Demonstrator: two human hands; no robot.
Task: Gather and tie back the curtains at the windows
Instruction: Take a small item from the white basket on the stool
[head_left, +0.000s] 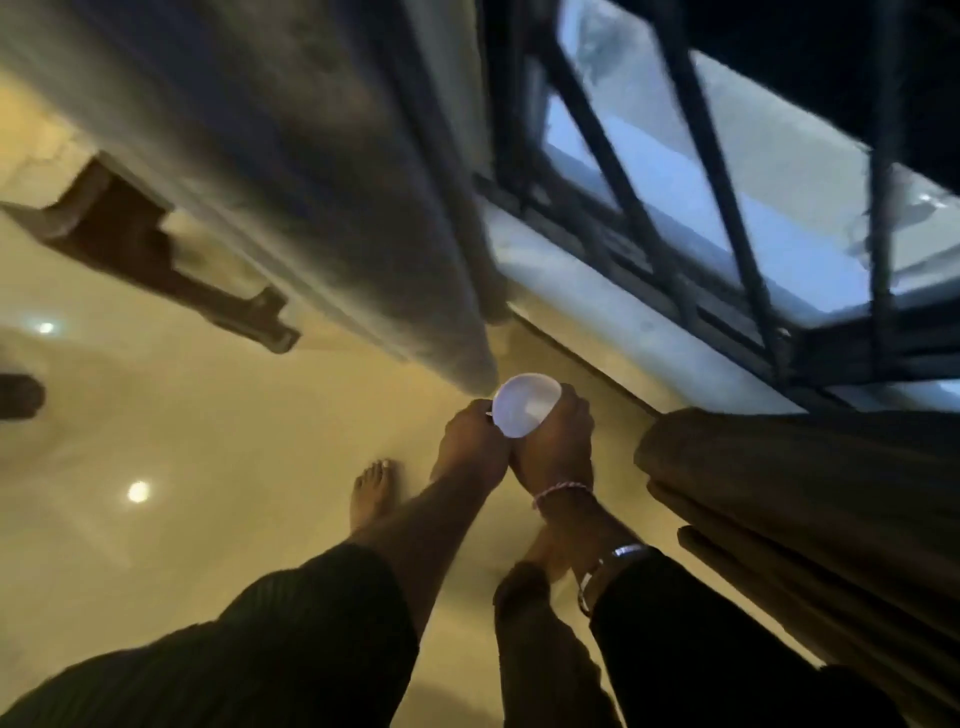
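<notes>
Both hands are meeting just below the middle of the view, at about six o'clock from the hanging end of the grey curtain (332, 171). The left hand (470, 441) is curling its fingers round the left edge of a small white round cup (524, 405), and the right hand (558, 441) is wrapping the cup from the right, so each grip is narrow and holding the cup between them. The cup's pale face is turning toward the camera; whether anything is lying inside it is too blurred to tell, and no writing or label is showing on it. The grey curtain is hanging in a bunched column from eleven o'clock down toward the centre, its lower end just above the cup. A second, brown curtain (810, 509) is lying in folds at four o'clock, near the right wrist. A pink thread bracelet (561, 491) and a metal bangle (608, 566) are circling the right wrist above a dark sleeve (727, 649). The window (727, 182) with dark bars is filling the one-to-two o'clock area, its pale sill (597, 291) running below. A bare foot (371, 493) is standing on the glossy cream floor (182, 441) at seven o'clock from the hands, where ceiling lights are reflecting. A dark wooden shape (145, 244) is sitting at ten o'clock.
</notes>
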